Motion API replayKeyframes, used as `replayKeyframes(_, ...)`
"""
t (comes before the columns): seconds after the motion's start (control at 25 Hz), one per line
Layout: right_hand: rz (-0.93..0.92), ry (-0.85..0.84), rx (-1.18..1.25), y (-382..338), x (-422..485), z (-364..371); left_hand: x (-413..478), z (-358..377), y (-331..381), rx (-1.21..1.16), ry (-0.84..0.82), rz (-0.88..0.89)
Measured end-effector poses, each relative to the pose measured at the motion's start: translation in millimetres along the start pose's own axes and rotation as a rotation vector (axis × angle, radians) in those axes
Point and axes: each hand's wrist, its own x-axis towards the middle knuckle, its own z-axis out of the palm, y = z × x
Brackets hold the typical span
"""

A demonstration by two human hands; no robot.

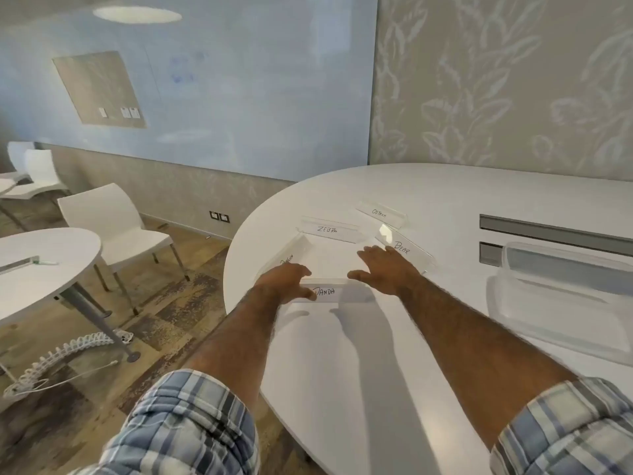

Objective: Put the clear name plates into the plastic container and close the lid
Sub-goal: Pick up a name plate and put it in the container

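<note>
Rolled plaid sleeves (191, 426); left hand (284, 281) pinching PANDA plate (334, 292), right hand (385, 269) spread wide, empty. Risk: slick acrylic slipping off the table edge (246, 337).

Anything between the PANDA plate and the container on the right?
Nothing visible. The PANDA plate sits between both hands; bare table runs from it to the open plastic container, apart from the right forearm above it.

clear glossy name plates (330, 292) — matt white table (359, 354)
</note>
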Motion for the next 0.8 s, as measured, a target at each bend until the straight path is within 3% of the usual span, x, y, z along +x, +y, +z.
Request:
replayKeyframes(0.2, -0.003, -0.22, -0.049, -10, 5, 17, 10, 10, -1, 0.054, -0.056, -0.035)
replayKeyframes(0.8, 0.085, -0.194, 0.011, -6, 10, 20, 42, 4, 19, 0.072, -0.101, 0.055)
